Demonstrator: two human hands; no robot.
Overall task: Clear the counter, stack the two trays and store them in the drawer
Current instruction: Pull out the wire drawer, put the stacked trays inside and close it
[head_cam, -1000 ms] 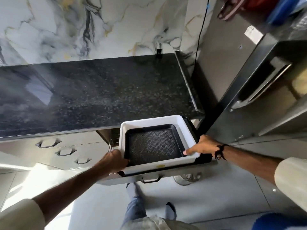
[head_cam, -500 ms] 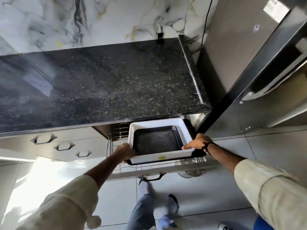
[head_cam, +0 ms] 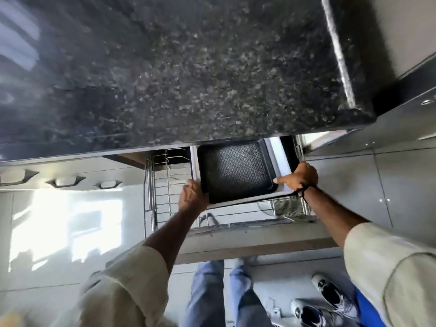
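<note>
Around me, apart from the job: three cabinet handles (head_cam: 63, 181) in a row at my left; glossy floor tiles (head_cam: 349, 182) to my right; a sunlit patch (head_cam: 68, 227) on the floor; a pair of black-and-white sneakers (head_cam: 330, 296) by my feet; my blue jeans (head_cam: 207, 291).

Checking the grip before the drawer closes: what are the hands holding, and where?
The stacked trays: left hand at the near left corner, right hand at the near right corner.
</note>
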